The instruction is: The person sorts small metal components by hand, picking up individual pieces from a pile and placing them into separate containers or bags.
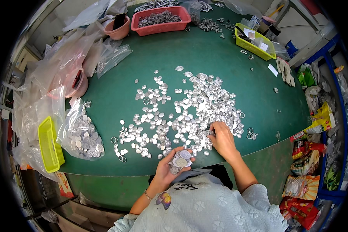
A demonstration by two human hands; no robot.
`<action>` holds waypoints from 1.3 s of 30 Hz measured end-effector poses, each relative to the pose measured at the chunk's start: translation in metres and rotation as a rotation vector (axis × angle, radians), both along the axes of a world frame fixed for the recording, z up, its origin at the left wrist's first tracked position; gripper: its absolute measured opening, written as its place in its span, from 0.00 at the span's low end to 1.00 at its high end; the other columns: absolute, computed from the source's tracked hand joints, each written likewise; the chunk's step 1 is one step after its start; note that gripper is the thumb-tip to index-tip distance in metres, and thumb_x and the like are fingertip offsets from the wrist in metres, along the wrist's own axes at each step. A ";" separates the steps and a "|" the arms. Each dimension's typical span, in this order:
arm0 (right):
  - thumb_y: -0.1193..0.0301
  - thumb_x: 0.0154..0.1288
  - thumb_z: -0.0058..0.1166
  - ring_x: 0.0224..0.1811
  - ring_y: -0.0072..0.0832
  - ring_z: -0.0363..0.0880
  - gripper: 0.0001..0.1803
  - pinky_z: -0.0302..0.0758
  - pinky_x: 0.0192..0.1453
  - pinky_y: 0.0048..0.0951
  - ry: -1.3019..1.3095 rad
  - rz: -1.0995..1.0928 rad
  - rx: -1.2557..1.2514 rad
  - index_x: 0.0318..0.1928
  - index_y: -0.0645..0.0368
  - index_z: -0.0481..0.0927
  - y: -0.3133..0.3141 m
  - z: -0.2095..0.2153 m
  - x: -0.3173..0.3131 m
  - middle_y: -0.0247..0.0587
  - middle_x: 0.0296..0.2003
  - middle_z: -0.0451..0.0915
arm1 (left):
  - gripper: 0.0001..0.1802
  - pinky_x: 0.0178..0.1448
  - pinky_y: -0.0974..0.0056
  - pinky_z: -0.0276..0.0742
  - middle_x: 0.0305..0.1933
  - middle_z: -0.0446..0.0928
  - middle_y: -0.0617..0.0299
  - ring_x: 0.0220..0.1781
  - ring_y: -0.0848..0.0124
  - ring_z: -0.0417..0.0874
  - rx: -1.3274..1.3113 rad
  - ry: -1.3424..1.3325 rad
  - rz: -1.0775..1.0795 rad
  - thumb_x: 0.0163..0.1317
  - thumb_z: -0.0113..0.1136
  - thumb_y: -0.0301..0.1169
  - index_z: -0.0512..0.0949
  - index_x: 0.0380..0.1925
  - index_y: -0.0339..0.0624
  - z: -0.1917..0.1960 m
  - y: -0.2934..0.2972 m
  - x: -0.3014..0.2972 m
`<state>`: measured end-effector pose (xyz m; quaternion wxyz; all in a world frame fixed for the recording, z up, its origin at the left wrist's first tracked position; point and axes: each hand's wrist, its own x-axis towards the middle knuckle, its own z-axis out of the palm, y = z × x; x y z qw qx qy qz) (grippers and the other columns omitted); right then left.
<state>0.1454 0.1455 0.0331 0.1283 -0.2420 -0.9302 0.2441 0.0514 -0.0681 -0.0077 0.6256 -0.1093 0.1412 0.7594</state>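
Observation:
My left hand [167, 170], palm up near the table's front edge, is cupped around a heap of silvery oval metal discs [180, 161]. Just to its right, my right hand [222, 140] reaches into the edge of a large pile of similar small discs [216, 101]. Its thumb and fingertips are closed on a greyish metal disc, partly hidden by the fingers. A looser spread of discs [152, 123] lies left of the pile. Some pieces are brighter and smaller than those in my left palm.
A clear bag of discs [85, 135] and a yellow basket [51, 149] sit at left. A red tray [185, 19] of metal parts stands at the back, a yellow-green basket [265, 52] at back right, near gloves [285, 72]. Small rings [252, 135] lie right of the pile.

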 end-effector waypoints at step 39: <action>0.80 0.59 0.52 0.29 0.24 0.73 0.04 0.68 0.35 0.21 0.367 0.009 -0.543 0.33 0.67 0.79 -0.030 0.000 -0.004 0.39 0.28 0.76 | 0.19 0.53 0.48 0.79 0.59 0.68 0.48 0.60 0.47 0.70 0.080 -0.046 0.232 0.70 0.38 0.41 0.69 0.53 0.44 0.001 -0.008 -0.026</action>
